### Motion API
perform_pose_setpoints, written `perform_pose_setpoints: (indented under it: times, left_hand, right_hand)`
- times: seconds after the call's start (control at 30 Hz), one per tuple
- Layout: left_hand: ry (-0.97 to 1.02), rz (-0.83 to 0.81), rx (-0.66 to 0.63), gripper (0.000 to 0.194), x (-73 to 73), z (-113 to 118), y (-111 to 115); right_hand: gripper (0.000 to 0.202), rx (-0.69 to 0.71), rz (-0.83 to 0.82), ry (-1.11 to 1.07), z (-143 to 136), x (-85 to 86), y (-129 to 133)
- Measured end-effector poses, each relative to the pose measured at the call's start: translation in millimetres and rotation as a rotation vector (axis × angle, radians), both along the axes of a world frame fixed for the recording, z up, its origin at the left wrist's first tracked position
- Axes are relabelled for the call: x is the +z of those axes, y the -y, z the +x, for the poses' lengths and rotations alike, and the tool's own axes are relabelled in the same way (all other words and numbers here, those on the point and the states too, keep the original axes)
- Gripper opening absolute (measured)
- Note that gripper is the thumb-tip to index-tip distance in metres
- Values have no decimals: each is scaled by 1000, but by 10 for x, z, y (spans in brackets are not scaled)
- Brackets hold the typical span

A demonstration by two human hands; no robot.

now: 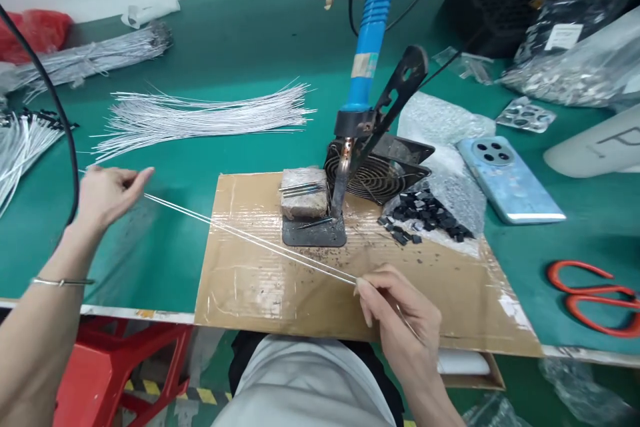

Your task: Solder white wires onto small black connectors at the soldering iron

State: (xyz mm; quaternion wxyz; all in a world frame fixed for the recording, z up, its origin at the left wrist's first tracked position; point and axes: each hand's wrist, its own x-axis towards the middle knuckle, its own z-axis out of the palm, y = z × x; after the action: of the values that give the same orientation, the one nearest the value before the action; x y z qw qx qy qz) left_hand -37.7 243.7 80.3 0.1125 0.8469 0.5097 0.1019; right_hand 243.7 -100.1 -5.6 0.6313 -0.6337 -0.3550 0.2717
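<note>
Two thin white wires [250, 237] stretch slantwise across the cardboard sheet [240, 293] between my two hands. Pinched at their near ends, they run into my right hand [403, 313], and a thin strand shows below its fingers. My left hand [113, 193] is closed about the far part of the wires, its thumb pointing right; its curled fingers are partly hidden. Just beyond that hand lies a spread bundle of white wires [210, 117]. A soldering iron with a blue handle [375, 27] points down at a block [304, 193] on the cardboard, mid-view.
Beside the block are a round fan grille [373, 177] and small black pieces [435, 213] on bubble wrap. To the right lie a blue phone [510, 180] and red-handled scissors [595, 300]. More wire bundles [95, 57] lie at left; a red stool [100, 367] stands below.
</note>
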Motion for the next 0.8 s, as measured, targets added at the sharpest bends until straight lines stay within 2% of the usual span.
perform_pose_setpoints:
  times: [0.07, 0.13, 0.17, 0.27, 0.3, 0.33, 0.4, 0.47, 0.53, 0.67, 0.8]
  left_hand:
    - [22, 148, 44, 40, 71, -6, 48]
    - [65, 238, 16, 24, 80, 115, 346]
    - [165, 247, -95, 12, 60, 221, 572]
    - [244, 143, -340, 16, -72, 653, 1376]
    - [248, 54, -448, 20, -130, 806, 1624]
    - [311, -57, -573, 28, -188, 949, 1836]
    - [406, -213, -638, 30, -293, 1179, 2127]
    - [447, -320, -626, 18, -369, 1313, 2244]
    - [451, -410, -600, 14, -413, 1366, 2247]
    - [441, -576, -522, 17, -448, 1362, 2179]
    - [500, -755, -339, 23, -474, 1354, 2171]
  right_hand:
    - [18, 29, -24, 35, -27, 9, -23]
    - [16, 68, -36, 104, -59, 44, -44]
    - [16, 89, -37, 142, -73, 65, -52]
    - [16, 141, -38, 214, -96, 113, -63]
    - [17, 154, -34, 234, -96, 120, -64]
    - [17, 168, -26, 256, -93, 122, -63]
    - [19, 191, 1, 304, -82, 115, -61]
    - [21, 206, 14, 332, -70, 104, -65]
    - [20, 207, 0, 328, -65, 99, -80]
    - [15, 191, -46, 283, -64, 108, -123]
    - [16, 112, -64, 154, -8, 67, -98]
